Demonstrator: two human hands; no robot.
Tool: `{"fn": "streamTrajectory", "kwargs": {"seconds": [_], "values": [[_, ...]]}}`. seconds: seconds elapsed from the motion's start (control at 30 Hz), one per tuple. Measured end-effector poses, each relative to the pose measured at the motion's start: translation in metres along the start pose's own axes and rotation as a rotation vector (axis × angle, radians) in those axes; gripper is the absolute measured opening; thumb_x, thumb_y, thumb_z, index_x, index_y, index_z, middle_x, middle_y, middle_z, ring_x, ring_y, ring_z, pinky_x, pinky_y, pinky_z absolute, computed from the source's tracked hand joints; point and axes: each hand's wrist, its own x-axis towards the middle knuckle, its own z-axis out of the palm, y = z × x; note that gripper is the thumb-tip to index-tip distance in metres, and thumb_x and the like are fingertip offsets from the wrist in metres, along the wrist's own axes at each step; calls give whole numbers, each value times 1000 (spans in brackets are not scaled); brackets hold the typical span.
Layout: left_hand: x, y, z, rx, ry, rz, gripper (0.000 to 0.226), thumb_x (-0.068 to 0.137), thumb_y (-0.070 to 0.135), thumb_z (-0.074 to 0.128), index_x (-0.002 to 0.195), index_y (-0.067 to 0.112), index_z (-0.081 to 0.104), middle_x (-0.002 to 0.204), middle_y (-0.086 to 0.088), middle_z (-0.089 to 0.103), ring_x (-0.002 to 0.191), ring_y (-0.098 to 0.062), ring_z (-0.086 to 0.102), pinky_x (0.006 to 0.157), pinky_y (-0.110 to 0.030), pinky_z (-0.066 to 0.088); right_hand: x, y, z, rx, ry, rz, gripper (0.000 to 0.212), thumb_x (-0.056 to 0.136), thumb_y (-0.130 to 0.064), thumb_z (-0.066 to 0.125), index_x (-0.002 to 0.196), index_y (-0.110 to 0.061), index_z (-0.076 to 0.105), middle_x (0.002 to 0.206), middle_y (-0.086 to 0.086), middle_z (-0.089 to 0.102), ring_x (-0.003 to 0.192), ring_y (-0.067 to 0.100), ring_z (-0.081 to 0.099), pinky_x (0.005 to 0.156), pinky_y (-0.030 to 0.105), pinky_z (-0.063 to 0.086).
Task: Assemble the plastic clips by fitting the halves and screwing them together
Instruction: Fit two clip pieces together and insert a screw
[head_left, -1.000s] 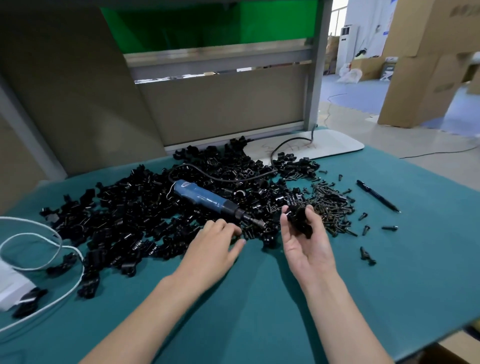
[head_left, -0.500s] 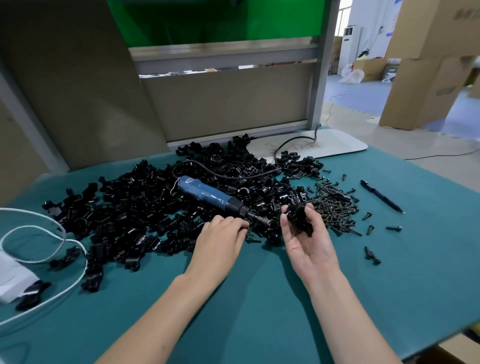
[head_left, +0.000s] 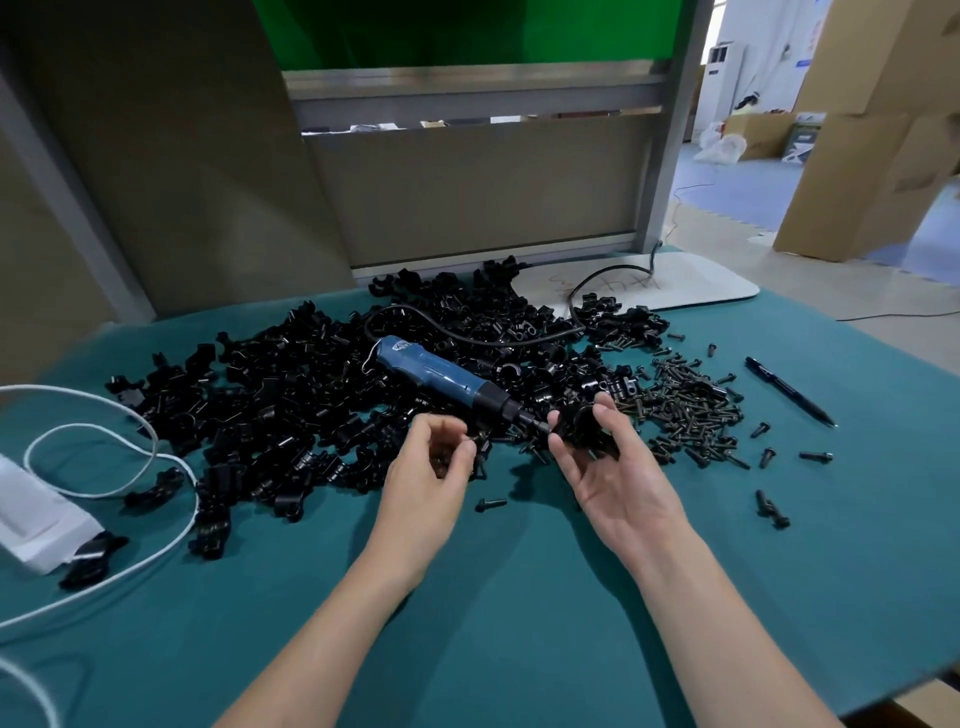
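Observation:
A big heap of black plastic clip halves (head_left: 291, 395) covers the middle of the teal table mat (head_left: 519, 597). A blue electric screwdriver (head_left: 441, 382) lies on the heap, tip pointing right. My right hand (head_left: 618, 467) is palm up and holds a black clip (head_left: 584, 423) between thumb and fingers, just right of the screwdriver tip. My left hand (head_left: 431, 462) is lifted off the mat with fingers curled, pinching a small dark screw (head_left: 470, 440) at the fingertips. A pile of dark screws (head_left: 685, 410) lies to the right of the clip.
A black pen (head_left: 789, 391) lies at the far right, with loose screws (head_left: 769, 506) near it and one (head_left: 491, 503) between my hands. White cable (head_left: 130, 457) and a white adapter (head_left: 36, 519) sit at the left. A white board (head_left: 675, 288) lies at the back.
My left hand lifted from the edge of the heap and turned, its fingers now pinching a screw. My right hand stayed in place with the clip. One screw now lies between my hands.

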Motion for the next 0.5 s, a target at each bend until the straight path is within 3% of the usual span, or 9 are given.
{"fn": "streamTrajectory", "kwargs": {"seconds": [0.07,0.13,0.27,0.4,0.5], "values": [[1,4,-2,-79,-4,-18,29,103,16,56,118,39,61,92,19,64,90,4,61,79,-8,46,0,1,1,-29,-14,2,8,100,-13,63,104,-20,64,119,22,68,94,30,76,65,28,62],[1,8,-5,-213,-4,-100,36,104,9,52,116,38,68,87,22,67,87,6,61,80,-11,48,-1,2,1,-46,-26,4,8,100,-14,63,104,-20,64,120,22,67,93,29,76,65,29,62],[-9,11,-9,-528,-27,-266,27,103,3,49,116,17,68,83,4,72,81,-9,66,75,-23,53,-3,5,3,-104,-79,9,11,97,-13,63,106,-20,65,108,19,73,93,29,76,65,31,63],[-21,7,-15,-664,-60,-277,17,101,13,55,118,11,58,103,-10,77,94,-19,74,75,-21,57,-8,11,9,-221,-166,35,21,82,-14,70,103,-17,69,101,18,76,94,30,77,64,34,63],[-22,4,-15,-687,-59,-296,30,88,29,64,112,12,63,95,-4,77,90,-17,72,74,-23,57,-12,17,12,-282,-210,57,17,79,-14,72,96,-17,74,102,20,74,93,32,76,65,36,63]]}}
